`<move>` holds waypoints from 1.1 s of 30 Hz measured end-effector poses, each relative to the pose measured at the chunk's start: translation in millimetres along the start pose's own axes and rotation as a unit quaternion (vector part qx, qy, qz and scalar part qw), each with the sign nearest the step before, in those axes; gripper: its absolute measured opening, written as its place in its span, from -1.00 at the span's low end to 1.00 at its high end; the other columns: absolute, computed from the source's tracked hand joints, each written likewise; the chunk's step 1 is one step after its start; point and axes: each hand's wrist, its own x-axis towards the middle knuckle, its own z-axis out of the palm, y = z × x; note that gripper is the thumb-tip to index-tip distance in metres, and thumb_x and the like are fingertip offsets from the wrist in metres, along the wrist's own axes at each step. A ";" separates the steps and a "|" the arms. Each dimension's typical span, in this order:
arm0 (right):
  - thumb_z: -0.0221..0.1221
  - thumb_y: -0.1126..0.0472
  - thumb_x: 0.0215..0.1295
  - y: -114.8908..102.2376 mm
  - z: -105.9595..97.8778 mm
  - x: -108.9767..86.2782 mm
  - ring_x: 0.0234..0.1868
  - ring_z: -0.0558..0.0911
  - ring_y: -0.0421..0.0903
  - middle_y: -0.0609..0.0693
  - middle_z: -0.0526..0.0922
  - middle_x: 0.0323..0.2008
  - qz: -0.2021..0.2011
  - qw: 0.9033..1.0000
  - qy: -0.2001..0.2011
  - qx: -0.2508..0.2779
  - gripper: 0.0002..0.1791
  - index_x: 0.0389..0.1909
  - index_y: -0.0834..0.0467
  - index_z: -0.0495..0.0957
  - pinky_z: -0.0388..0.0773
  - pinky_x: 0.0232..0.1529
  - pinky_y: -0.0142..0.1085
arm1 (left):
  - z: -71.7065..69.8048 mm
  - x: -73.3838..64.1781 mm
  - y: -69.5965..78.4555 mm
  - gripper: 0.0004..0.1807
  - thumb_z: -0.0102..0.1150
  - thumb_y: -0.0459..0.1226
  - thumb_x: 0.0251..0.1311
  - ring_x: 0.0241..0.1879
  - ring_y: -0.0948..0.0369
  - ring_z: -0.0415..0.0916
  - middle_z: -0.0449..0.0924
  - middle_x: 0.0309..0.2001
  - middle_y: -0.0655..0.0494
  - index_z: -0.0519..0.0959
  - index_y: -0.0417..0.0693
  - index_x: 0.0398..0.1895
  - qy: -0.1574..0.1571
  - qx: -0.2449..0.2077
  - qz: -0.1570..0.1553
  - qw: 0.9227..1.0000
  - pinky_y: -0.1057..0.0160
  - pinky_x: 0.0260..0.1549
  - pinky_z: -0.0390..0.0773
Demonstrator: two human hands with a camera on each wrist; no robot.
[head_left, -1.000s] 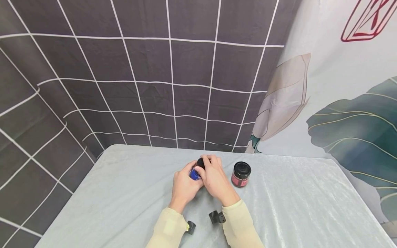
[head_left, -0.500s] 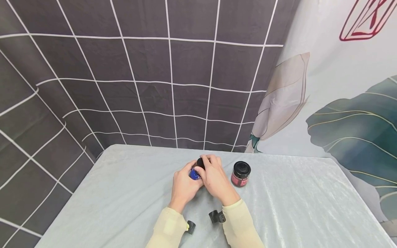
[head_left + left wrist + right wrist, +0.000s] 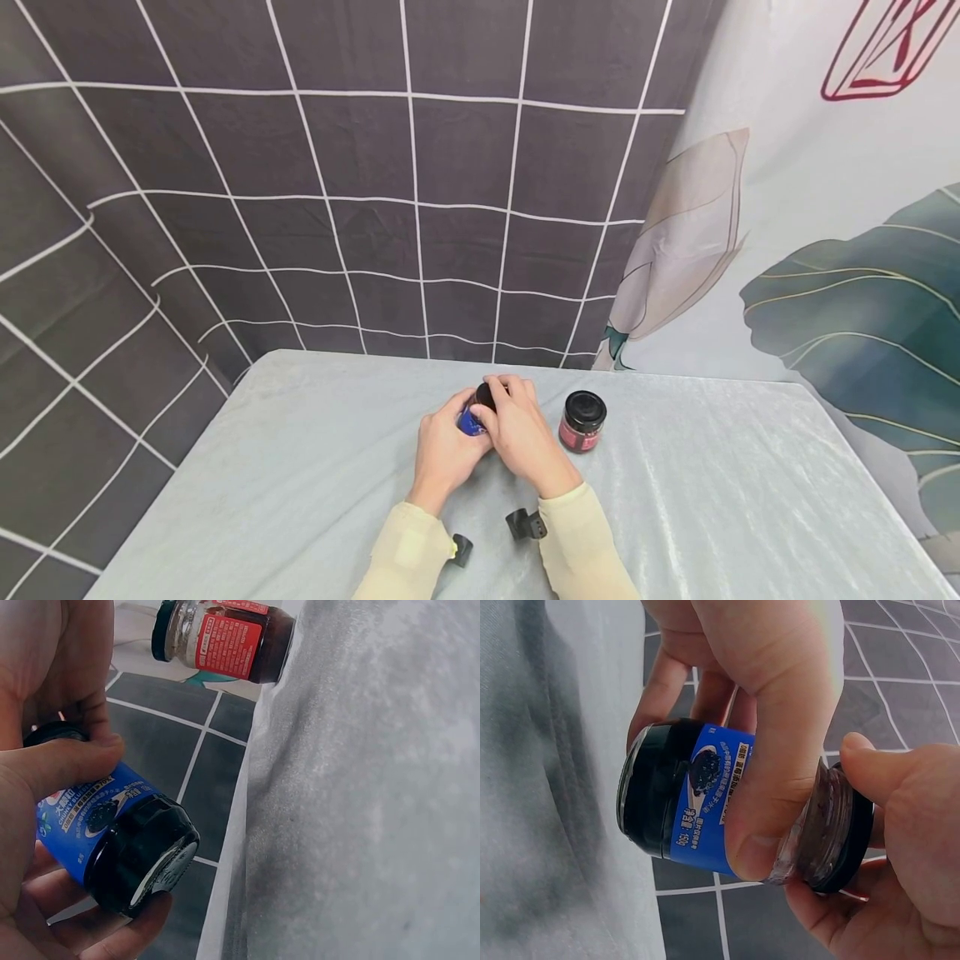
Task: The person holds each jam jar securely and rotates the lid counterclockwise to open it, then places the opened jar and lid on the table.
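Observation:
In the head view my left hand [image 3: 444, 448] grips the body of a glass jam jar [image 3: 470, 423] with a blue label. My right hand [image 3: 522, 432] pinches its black lid [image 3: 486, 394] from above. The right wrist view shows the lid [image 3: 857, 844] between right thumb and fingers, while the left thumb lies across the label. Dark contents fill the jar [image 3: 146, 844], which is tilted, its base off the cloth in the left wrist view. A second jar [image 3: 582, 433], black-lidded with a red label, stands upright to the right of my hands.
A pale grey velvety cloth [image 3: 300, 467] covers the table. Behind it hangs a dark curtain [image 3: 465, 250] with a white grid, and a leaf-printed curtain [image 3: 787, 317] is at the right. Small black devices [image 3: 517, 525] sit at both wrists.

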 end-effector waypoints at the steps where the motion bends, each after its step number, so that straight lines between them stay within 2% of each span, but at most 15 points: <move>1: 0.14 0.08 0.48 0.1 0.0 0.0 0.08 0.41 0.15 0.24 0.49 0.10 0.000 1.000 -0.001 -0.001 -0.49 0.23 0.38 0.47 0.51 0.08 -0.01 | -0.1 -0.2 0.4 -0.41 0.53 -0.07 -0.06 -0.23 0.11 0.70 0.76 -0.11 0.09 0.66 0.07 0.13 0.000 0.000 -0.001 1.000 0.13 -0.26 0.62; 11: 0.14 0.07 0.48 0.3 -1.2 0.2 0.07 0.42 0.14 0.23 0.51 0.11 -0.001 1.000 -0.003 -0.004 -0.49 0.24 0.37 0.47 0.50 0.09 -0.02 | -0.4 0.2 0.0 -0.39 0.52 -0.06 -0.07 -0.23 0.09 0.69 0.75 -0.09 0.10 0.65 0.08 0.14 -0.002 0.006 -0.007 1.000 0.12 -0.27 0.61; 33: 0.17 0.09 0.46 1.1 -2.0 0.7 0.12 0.45 0.14 0.22 0.53 0.11 -0.011 1.000 0.001 -0.006 -0.49 0.24 0.38 0.48 0.46 0.16 0.00 | -0.5 1.1 -1.4 -0.44 0.52 -0.05 -0.08 -0.28 0.10 0.69 0.77 -0.15 0.16 0.68 0.14 0.09 0.009 0.015 0.008 1.000 0.13 -0.30 0.60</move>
